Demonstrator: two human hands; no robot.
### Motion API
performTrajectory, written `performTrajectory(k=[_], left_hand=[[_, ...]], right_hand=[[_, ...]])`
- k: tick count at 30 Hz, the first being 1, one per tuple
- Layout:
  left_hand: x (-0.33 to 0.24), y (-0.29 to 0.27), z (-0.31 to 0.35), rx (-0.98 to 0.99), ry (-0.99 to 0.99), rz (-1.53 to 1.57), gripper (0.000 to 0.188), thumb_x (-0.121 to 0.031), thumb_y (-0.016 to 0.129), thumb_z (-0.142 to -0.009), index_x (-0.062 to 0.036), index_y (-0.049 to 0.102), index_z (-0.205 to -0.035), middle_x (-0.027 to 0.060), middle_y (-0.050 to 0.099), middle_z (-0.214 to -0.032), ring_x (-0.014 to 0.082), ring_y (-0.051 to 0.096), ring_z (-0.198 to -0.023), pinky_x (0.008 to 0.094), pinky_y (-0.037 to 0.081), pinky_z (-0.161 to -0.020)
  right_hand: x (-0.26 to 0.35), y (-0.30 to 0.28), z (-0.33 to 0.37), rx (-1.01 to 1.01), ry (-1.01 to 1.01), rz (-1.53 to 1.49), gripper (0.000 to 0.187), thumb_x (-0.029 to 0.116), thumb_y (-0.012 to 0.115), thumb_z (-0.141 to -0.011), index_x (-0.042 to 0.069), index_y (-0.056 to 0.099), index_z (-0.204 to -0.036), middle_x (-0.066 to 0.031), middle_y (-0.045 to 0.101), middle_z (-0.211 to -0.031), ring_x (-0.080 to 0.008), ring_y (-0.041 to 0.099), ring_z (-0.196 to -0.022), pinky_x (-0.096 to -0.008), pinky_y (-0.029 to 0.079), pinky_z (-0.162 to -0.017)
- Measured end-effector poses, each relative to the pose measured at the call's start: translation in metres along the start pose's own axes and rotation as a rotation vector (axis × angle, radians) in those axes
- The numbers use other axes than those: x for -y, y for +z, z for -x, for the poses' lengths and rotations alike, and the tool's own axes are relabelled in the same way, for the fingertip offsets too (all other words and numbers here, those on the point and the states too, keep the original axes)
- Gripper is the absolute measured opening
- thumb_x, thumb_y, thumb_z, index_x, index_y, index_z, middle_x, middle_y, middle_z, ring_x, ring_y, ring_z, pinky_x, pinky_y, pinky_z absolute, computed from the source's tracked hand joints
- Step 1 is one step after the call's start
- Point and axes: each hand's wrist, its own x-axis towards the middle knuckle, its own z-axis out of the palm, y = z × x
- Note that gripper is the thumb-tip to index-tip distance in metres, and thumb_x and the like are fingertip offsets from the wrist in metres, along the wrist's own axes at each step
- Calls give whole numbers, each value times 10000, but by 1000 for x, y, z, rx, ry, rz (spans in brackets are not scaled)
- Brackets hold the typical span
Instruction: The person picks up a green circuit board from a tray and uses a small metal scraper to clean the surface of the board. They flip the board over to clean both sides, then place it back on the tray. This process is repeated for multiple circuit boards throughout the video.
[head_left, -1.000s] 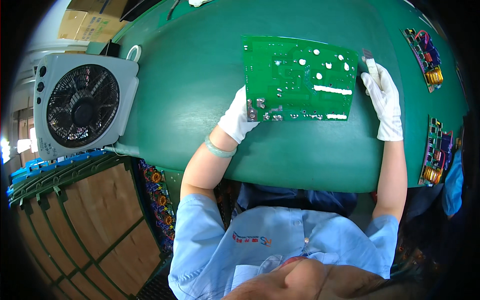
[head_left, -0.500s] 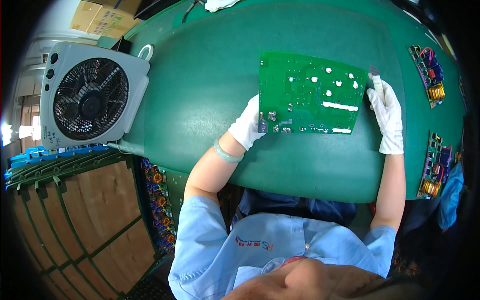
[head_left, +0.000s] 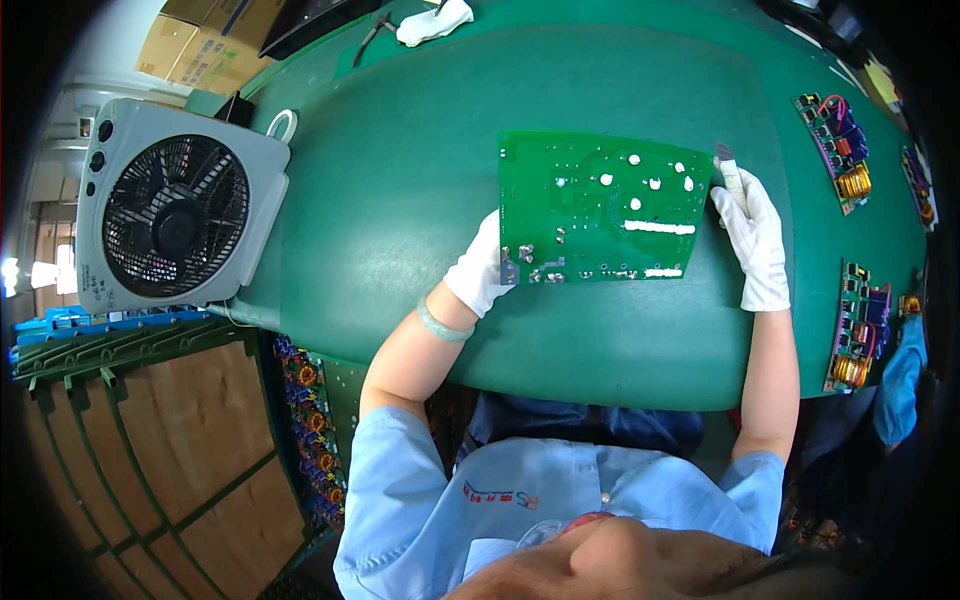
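A green circuit board (head_left: 590, 225) faces me over the table, its underside showing solder joints, round white blobs and two white strips. My left hand (head_left: 478, 272), in a white glove, closes on its lower left edge; the fingertips are hidden behind it. At the board's upper right edge, my white-gloved right hand (head_left: 752, 235) has its thumb and fingers drawn together, apparently pinching that edge. A small greyish piece (head_left: 725, 153) shows at those fingertips, too indistinct to name. The far face of the board is out of sight.
A grey box fan (head_left: 178, 215) stands at the table's left. Component-filled boards (head_left: 840, 155) lie along the right side, another (head_left: 862, 330) nearer me. A white cloth or glove (head_left: 435, 22) lies at the far edge. Below left are a wood-panelled rack (head_left: 170, 450) and more boards (head_left: 312, 420).
The whole view has shifted a little, so the board and both hands appear slightly farther left and lower. My hold on the board looks the same.
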Motion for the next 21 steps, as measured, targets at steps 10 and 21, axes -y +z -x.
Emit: performTrajectory(k=[10, 21], left_hand=[[-9, 7, 46, -233, 985, -1083, 68, -68, 685, -831, -37, 660, -886, 89, 706, -858, 207, 666, -694, 343, 543, -648], [0, -52, 163, -313, 649, -1387, 408, -158, 817, -759, -63, 639, -1114, 116, 631, -991, 242, 643, -890, 338, 543, -783]], right_hand=[[-4, -2, -3, 39, 12, -97, 359, 218, 683, -961, 31, 601, -1256, 10, 575, -831, -54, 507, -684, -230, 442, -643], [-21, 0, -14, 111, -55, -92, 425, 194, 686, -964, -3, 580, -1325, -6, 640, -1082, -68, 558, -854, -205, 461, -740]])
